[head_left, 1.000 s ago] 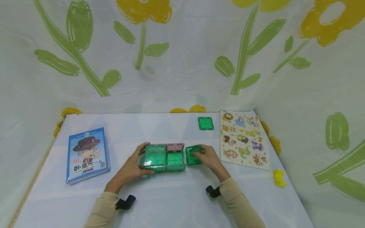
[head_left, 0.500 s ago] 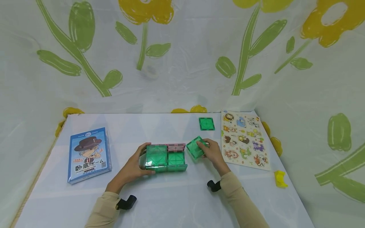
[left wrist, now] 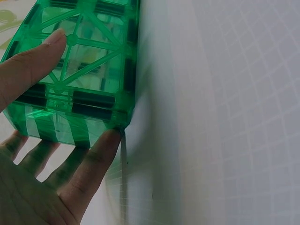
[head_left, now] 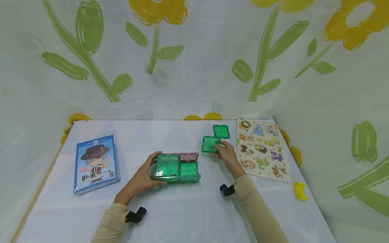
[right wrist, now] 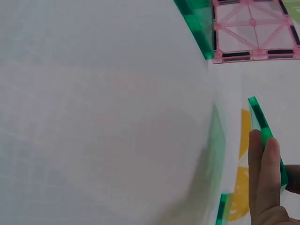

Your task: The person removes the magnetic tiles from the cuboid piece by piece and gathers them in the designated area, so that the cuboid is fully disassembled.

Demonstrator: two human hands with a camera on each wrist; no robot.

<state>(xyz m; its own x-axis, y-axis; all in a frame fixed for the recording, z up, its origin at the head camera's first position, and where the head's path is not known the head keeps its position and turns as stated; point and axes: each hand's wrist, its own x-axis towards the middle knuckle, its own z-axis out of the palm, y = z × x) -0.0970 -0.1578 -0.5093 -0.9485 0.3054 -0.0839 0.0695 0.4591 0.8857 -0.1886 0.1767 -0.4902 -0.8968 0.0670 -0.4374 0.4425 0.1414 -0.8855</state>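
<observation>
Left hand (head_left: pixel 140 179): fingers are gripping the green box (head_left: pixel 168 165) pretty wide, lower middle of head view
Right hand (head_left: pixel 228 156): fingers are pinching a green tile (head_left: pixel 208 144), barely apart, right of center

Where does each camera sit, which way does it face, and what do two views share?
Head: worn on the head, facing forward and down over the table; left hand, right hand and sleeves show.
Left wrist: on that wrist, facing the green block; left hand shows.
Right wrist: on that wrist, facing the held green tile, pink tile at top; part of the right hand shows.
Shared: head and left wrist both show the green block.
</observation>
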